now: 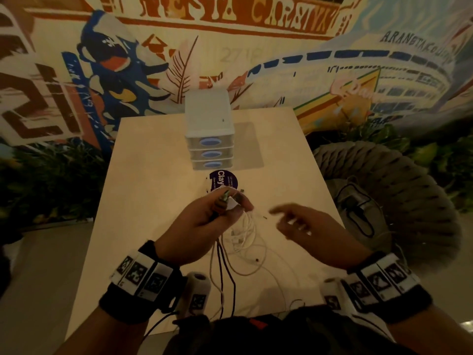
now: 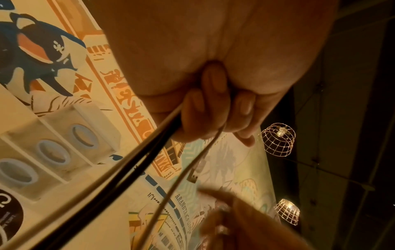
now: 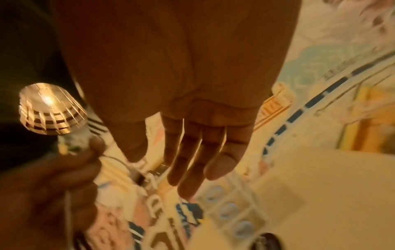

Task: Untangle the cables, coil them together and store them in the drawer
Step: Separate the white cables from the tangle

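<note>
My left hand [image 1: 217, 211] is raised over the table and grips a bundle of cables [image 1: 238, 234], white and black, with plug ends sticking out above the fist. In the left wrist view its fingers [image 2: 205, 108] curl round black and white strands [image 2: 149, 152]. Loose white loops and two dark strands hang down to the table [image 1: 153, 201] toward me. My right hand [image 1: 299, 221] hovers just right of the bundle, fingers [image 3: 192, 160] straight and spread, holding nothing. A small white three-drawer unit [image 1: 209, 142] with blue oval handles stands at the table's far end, all drawers closed.
A round purple sticker [image 1: 223, 181] reading "Clay" lies between the drawer unit and my hands. A woven rope chair [image 1: 399, 201] with a black cable on its seat stands right of the table. A painted mural wall rises behind. Wire cage lamps [image 2: 278, 138] hang overhead.
</note>
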A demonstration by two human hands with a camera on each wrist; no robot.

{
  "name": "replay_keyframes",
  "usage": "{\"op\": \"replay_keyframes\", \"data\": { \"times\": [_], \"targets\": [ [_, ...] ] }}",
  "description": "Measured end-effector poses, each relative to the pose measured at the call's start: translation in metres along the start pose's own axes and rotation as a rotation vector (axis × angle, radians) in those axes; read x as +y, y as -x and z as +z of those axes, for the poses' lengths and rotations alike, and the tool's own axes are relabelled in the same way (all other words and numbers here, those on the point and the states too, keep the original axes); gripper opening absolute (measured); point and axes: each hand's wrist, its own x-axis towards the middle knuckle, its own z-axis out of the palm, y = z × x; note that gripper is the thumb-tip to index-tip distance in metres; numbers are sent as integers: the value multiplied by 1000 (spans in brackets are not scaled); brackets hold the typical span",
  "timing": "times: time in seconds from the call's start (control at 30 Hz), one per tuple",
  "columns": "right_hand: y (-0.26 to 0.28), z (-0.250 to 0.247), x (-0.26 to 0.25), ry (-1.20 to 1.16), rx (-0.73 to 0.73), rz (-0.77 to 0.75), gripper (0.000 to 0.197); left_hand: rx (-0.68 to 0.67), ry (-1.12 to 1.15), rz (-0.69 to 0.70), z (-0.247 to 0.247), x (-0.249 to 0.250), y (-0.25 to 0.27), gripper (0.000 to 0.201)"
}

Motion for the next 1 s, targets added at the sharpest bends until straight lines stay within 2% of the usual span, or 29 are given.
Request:
{"op": "replay_keyframes", "data": {
  "times": [0.07, 0.23, 0.37, 0.43, 0.5, 0.63, 0.7, 0.87, 1.0],
  "targets": [
    [-15, -3, -36, -127, -26, -112, 40, -41, 0, 8, 2, 4, 0, 18],
    [-44, 11, -52, 11, -1, -314, 22, -47, -20, 77, -1, 9, 4, 21],
    [-43, 10, -50, -196, -142, -176, 14, 24, -9, -2, -4, 7, 9, 18],
    [-40, 8, -48, -236, -156, -147, 13, 79, 1, -56, -6, 1, 10, 18],
    [-40, 3, -46, -261, -88, -167, 11, 116, 27, -76, -6, -1, 10, 19],
    [-42, -11, -50, -356, 203, -255, 13, 255, -3, -86, -5, -1, 6, 22],
    [-42, -18, -58, -332, 280, -301, 12, 302, 15, -119, -6, -3, 2, 21],
    [-50, -20, -77, -63, 220, -382, 17, 232, 51, -108, -2, -3, -2, 30],
    [-57, -12, -85, -39, 227, -412, 25, 167, 116, -100, 4, 4, -7, 43]
  ]
}}
